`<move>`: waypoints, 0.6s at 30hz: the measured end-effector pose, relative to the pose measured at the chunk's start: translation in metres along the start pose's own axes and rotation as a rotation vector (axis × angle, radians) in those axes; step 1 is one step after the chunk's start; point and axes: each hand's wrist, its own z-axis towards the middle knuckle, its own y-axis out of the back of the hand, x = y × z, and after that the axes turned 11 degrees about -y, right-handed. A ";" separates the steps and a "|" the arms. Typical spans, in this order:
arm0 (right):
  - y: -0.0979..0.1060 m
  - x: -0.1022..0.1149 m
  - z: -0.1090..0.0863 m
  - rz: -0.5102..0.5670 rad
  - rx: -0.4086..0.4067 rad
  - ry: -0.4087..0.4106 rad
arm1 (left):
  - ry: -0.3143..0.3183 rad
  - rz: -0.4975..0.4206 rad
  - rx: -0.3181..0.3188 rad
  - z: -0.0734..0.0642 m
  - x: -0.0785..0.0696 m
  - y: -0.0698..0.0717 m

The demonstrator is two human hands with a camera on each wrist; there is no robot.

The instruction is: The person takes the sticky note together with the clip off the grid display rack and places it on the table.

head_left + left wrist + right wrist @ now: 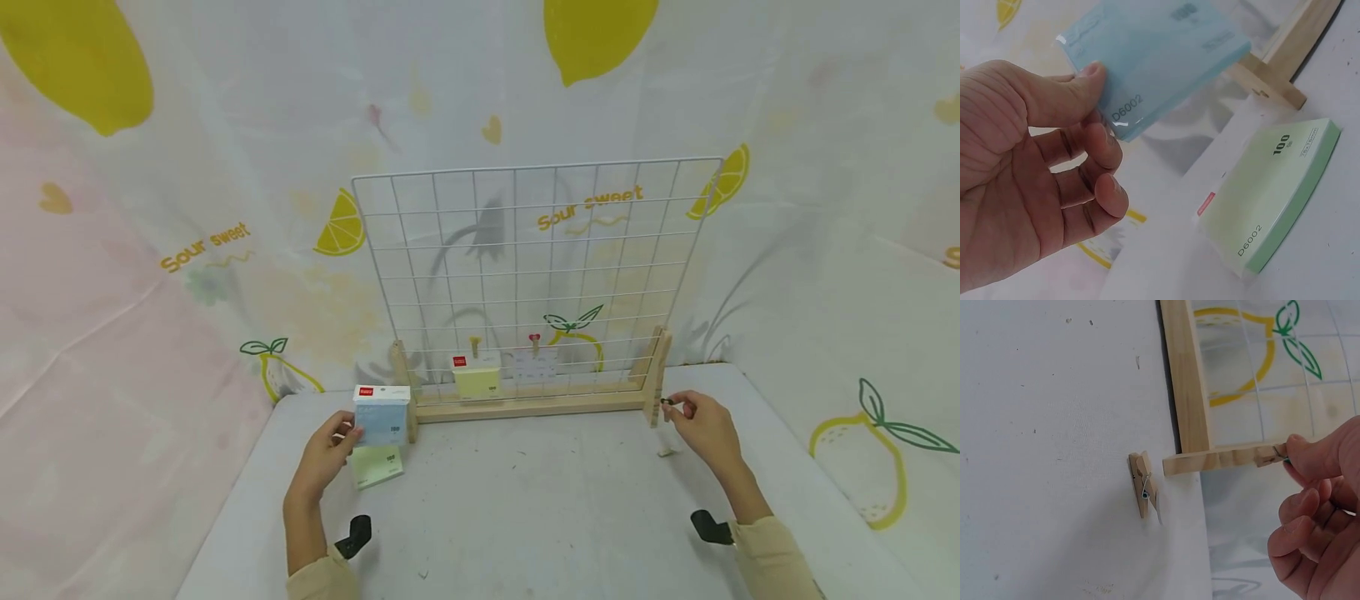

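Between thumb and fingers my left hand (324,450) pinches a blue pack of sticky notes (381,421) by its edge, raised beside the rack's left foot. Below it a green sticky-note pack (1272,187) lies on the table. My right hand (703,427) pinches a small wooden clothespin (1270,456) at one end, close to the rack's right foot. Another wooden clothespin (1141,484) lies on the table under that hand. On the white wire grid (515,268), a yellow sticky-note pack (478,382) and a pale patterned pad (536,364) hang from clothespins near the bottom.
The grid stands in a wooden base (525,408) with upright feet at both ends, toward the back of the white table (517,508). Behind it hangs a lemon-print cloth (247,125). Dark wrist-camera mounts stick out from both sleeves.
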 end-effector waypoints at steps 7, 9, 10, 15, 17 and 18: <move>-0.001 -0.003 -0.001 -0.011 0.040 -0.047 | 0.039 0.030 -0.015 -0.005 0.006 0.006; -0.001 -0.004 -0.002 -0.021 0.049 -0.057 | 0.049 0.039 -0.019 -0.007 0.007 0.007; 0.000 -0.004 -0.003 -0.024 0.054 -0.063 | 0.055 0.044 -0.020 -0.008 0.008 0.008; 0.001 -0.005 -0.005 -0.030 0.067 -0.081 | 0.076 0.072 -0.019 -0.011 0.012 0.011; 0.001 -0.005 -0.006 -0.032 0.075 -0.085 | 0.087 0.084 -0.020 -0.013 0.014 0.012; 0.001 -0.005 -0.006 -0.035 0.080 -0.087 | 0.093 0.088 -0.020 -0.013 0.015 0.012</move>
